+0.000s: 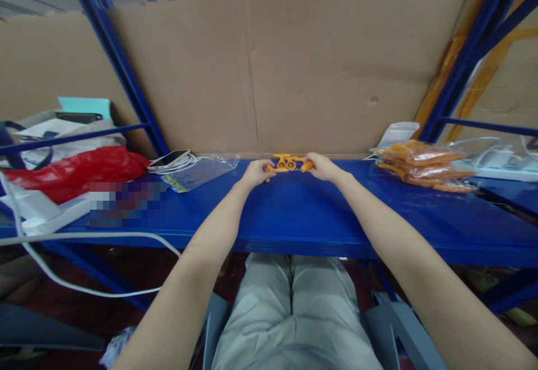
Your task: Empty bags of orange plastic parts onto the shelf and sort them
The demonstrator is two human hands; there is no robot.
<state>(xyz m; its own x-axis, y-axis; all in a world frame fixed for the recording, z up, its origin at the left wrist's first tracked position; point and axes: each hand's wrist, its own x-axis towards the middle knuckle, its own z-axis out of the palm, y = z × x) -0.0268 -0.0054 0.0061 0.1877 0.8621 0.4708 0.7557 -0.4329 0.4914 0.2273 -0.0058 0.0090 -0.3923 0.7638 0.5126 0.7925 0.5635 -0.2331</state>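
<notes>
Out at the back of the blue shelf, my left hand (254,174) has its fingers curled round a small orange plastic piece (268,171). Facing it, my right hand (323,167) pinches a rounded orange plastic piece (307,166). Between the two hands are more orange plastic parts (286,161) with round openings, close to the cardboard. A thin pale line, perhaps a chain or coil, runs low between the held pieces. Their exact kind is too small to make out.
Clear bags of orange parts (420,162) lie at right, beside a white power strip (504,162). At left are a phone with a coiled white cable (180,162), a clear plastic bag (205,174) and a red bag (92,171). Cardboard (315,67) closes off the back.
</notes>
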